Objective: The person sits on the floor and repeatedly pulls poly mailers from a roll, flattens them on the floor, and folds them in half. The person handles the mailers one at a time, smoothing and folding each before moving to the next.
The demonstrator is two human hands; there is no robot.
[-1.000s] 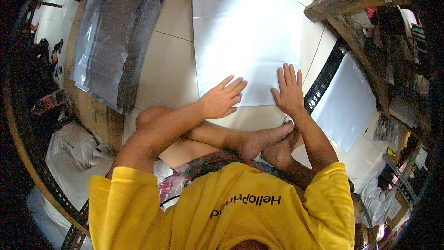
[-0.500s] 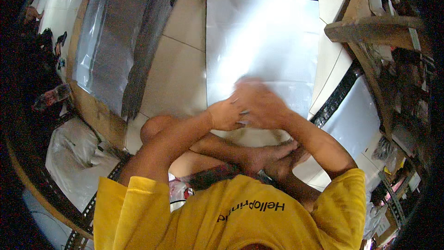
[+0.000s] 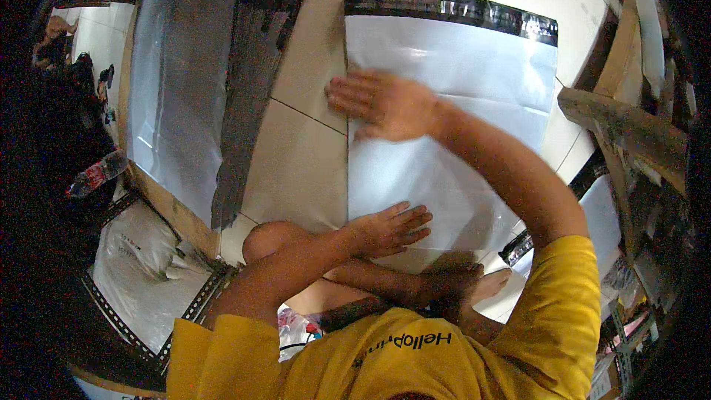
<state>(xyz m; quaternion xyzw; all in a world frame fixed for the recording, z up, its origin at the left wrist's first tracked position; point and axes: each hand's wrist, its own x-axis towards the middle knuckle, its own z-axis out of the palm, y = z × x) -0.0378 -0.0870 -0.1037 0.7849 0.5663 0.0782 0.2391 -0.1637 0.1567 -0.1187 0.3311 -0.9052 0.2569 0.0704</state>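
A large white plastic mailing bag (image 3: 474, 74) with a black strip along its far edge lies flat on the tiled floor in front of me. My right hand (image 3: 389, 106), slightly blurred, stretches over the bag's left side, its fingers straight and pointing left past the edge. Nearer to me, my left hand (image 3: 389, 230) is spread flat at the bag's near left part, fingers pointing right. Neither hand grips anything. Whether the palms press on the plastic or hover just above it, I cannot tell.
At the left, a stack of similar white and black bags (image 3: 181, 67) rests on a brown board. A plastic bottle (image 3: 98, 174) and a white sack (image 3: 137, 267) lie beyond it. To the right stand a wooden frame (image 3: 622, 122) and another partly hidden bag (image 3: 598, 211). My crossed legs are close by.
My hands were together over the bag's near part. The right hand has moved forward and left across the bag, and the left has come apart from it. The whole view has shifted somewhat.
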